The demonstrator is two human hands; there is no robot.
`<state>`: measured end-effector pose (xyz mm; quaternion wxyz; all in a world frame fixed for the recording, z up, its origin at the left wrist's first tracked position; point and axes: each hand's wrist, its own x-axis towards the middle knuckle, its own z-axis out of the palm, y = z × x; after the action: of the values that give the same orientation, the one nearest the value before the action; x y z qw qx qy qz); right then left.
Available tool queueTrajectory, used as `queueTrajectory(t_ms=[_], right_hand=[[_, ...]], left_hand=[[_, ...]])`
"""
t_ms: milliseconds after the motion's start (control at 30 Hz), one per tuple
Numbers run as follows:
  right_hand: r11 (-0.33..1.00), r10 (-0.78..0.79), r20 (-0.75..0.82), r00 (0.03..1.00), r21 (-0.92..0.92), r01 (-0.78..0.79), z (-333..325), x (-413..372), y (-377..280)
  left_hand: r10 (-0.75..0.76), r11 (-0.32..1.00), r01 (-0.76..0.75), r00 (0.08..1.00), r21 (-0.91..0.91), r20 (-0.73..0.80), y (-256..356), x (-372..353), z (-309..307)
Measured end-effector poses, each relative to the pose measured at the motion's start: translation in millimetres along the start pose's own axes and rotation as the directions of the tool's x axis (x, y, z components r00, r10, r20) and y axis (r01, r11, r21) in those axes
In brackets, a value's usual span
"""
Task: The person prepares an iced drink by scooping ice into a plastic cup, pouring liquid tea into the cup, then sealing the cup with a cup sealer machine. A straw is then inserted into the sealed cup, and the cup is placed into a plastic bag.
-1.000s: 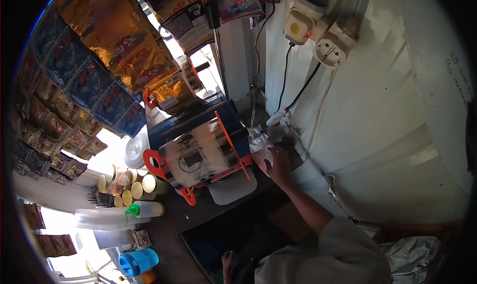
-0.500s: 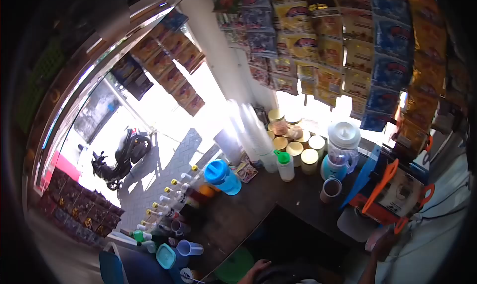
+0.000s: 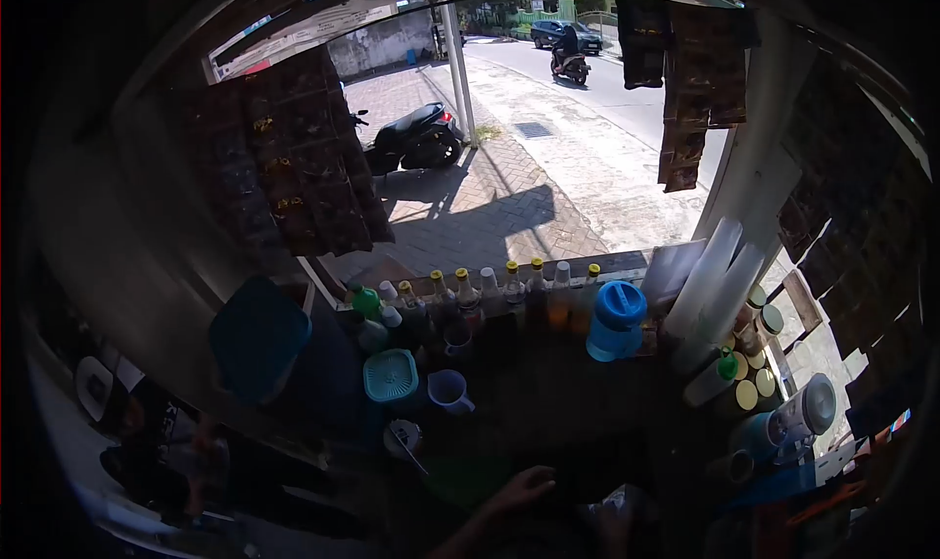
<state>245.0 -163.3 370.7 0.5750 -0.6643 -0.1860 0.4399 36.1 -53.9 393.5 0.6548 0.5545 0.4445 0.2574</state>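
My left hand [image 3: 527, 485] is low in the centre, over the dark counter edge, its fingers loosely curved and apart with nothing seen in them. To its right, my right hand [image 3: 615, 528] is closed on a small shiny packet [image 3: 615, 498], dim and partly hidden. Left of my hands are a white tub with a stick [image 3: 402, 438], a clear measuring jug [image 3: 449, 390] and a teal-lidded container [image 3: 391, 375]. Beyond them on the counter stands a blue-lidded pitcher [image 3: 617, 322].
Bottles with yellow and white caps [image 3: 488, 290] line the far edge. Stacked cups [image 3: 707, 283], jars [image 3: 746, 395] and a blender [image 3: 808, 407] stand right. Sachet strips [image 3: 294, 167] hang above. Another person [image 3: 171, 442] is at lower left; a scooter [image 3: 416, 138] is outside.
The view has swung left, toward the street, and looks darker. My right hand has come from beside the orange-handled items on the right to near my left hand, still holding the packet.
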Motion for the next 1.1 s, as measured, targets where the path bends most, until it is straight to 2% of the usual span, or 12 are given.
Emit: queueTrajectory(t_ms=[33, 167, 267, 367, 467, 533, 600, 667, 700, 967, 1067, 1100], right_hand=[[0.74, -0.253, 0.225, 0.941, -0.582, 0.338, 12, 20, 1], [0.885, 0.075, 0.89, 0.451, -0.267, 0.38, 102, -4, -136], [0.797, 0.358, 0.909, 0.212, -0.416, 0.437, 143, -25, -204], [0.675, 0.119, 0.99, -0.072, -0.028, 0.737, 175, -31, -258], [0.453, 0.487, 0.859, 0.156, -0.401, 0.796, 183, -29, -290], [0.9, 0.25, 0.961, 0.12, -0.276, 0.338, 164, 11, -249], [0.955, 0.24, 0.961, 0.137, -0.259, 0.144, 162, 3, -253], [0.986, 0.014, 0.896, 0.445, 0.061, -0.153, 160, -13, -260], [0.94, -0.023, 0.879, 0.477, -0.143, 0.31, 166, 7, -243], [0.961, -0.024, 0.816, 0.578, -0.141, 0.239, 154, 32, -216], [0.849, -0.151, 0.678, 0.719, -0.285, 0.446, 154, 36, -206], [0.558, -0.475, 0.567, 0.673, -0.397, 0.729, 159, 29, -204]], left_hand=[[0.079, 0.995, -0.082, 0.996, -0.052, -0.049, 29, -12, -3], [0.552, 0.821, -0.523, 0.829, 0.23, -0.085, 122, -49, -46], [0.22, 0.975, -0.216, 0.963, -0.045, 0.155, 133, -82, -76], [0.122, 0.986, -0.137, 0.981, 0.094, 0.153, 109, -101, -98], [0.115, 0.991, -0.119, 0.992, 0.063, 0.058, 79, -113, -107], [0.118, 0.991, -0.115, 0.992, -0.07, 0.033, 68, -114, -109], [0.294, 0.955, -0.294, 0.956, 0.025, -0.007, 64, -114, -114], [0.426, 0.844, -0.353, 0.899, 0.404, -0.103, 85, -119, -113], [0.575, 0.619, -0.319, 0.806, 0.718, -0.138, 98, -121, -108], [0.106, 0.988, -0.135, 0.939, -0.068, -0.328, 92, -94, -78], [0.052, 0.974, -0.143, 0.894, -0.174, -0.446, 100, -79, -60], [-0.035, 0.969, -0.086, 0.878, -0.231, -0.477, 104, -77, -56]])
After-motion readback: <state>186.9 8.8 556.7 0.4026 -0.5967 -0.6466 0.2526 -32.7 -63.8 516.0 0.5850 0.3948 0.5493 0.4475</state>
